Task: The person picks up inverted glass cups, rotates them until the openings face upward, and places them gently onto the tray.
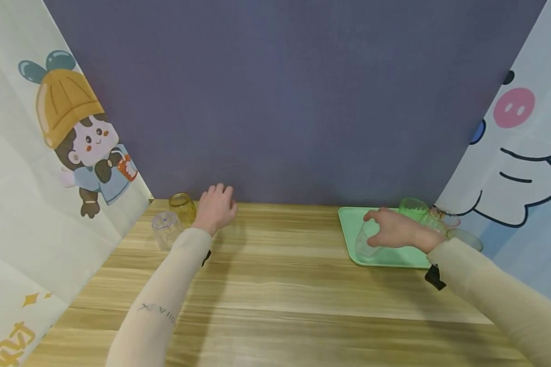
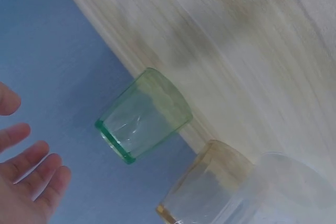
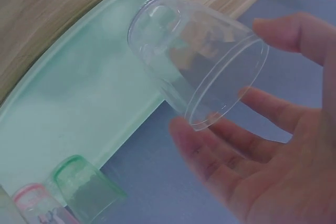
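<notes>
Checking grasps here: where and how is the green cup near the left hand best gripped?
The green cup is probably best gripped round its upper wall, with the left hand coming from above, on the side away from the amber cup, which stands close by. The green cup stands on end, and its round wall suits a wrapping hold.

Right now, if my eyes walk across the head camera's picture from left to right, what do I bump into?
Cartoon child in a yellow hat → faceted clear tumbler → amber tumbler → left fingers → second clear tumbler → green tumbler → pink cartoon snout.
</notes>
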### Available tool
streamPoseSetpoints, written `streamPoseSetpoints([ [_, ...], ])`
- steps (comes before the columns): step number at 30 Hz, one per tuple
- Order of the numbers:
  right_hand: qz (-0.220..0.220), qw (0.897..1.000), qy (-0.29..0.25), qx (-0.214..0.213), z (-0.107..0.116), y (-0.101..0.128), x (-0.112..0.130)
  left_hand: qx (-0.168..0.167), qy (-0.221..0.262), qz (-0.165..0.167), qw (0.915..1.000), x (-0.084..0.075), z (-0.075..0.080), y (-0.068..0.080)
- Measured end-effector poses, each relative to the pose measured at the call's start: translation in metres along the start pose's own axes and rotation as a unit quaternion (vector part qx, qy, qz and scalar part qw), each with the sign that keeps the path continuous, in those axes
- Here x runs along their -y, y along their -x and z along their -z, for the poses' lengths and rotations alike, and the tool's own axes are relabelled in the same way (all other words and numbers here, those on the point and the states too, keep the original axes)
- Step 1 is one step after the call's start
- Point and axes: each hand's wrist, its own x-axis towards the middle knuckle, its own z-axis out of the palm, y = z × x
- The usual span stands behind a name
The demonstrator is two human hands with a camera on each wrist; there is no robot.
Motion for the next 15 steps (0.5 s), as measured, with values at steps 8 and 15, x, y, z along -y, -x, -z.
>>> streamPoseSetpoints([
  [8,-0.003,1.000,0.006,0.000,0.001,-0.001,-0.015,0.037,-0.007,0.017,0.9992,0.002,-0.004,-0.002],
  [15,-0.017,1.000,0.011,-0.001,0.004,0.000,-0.026,0.074,-0.005,0.038,0.9966,0.006,-0.008,-0.008],
])
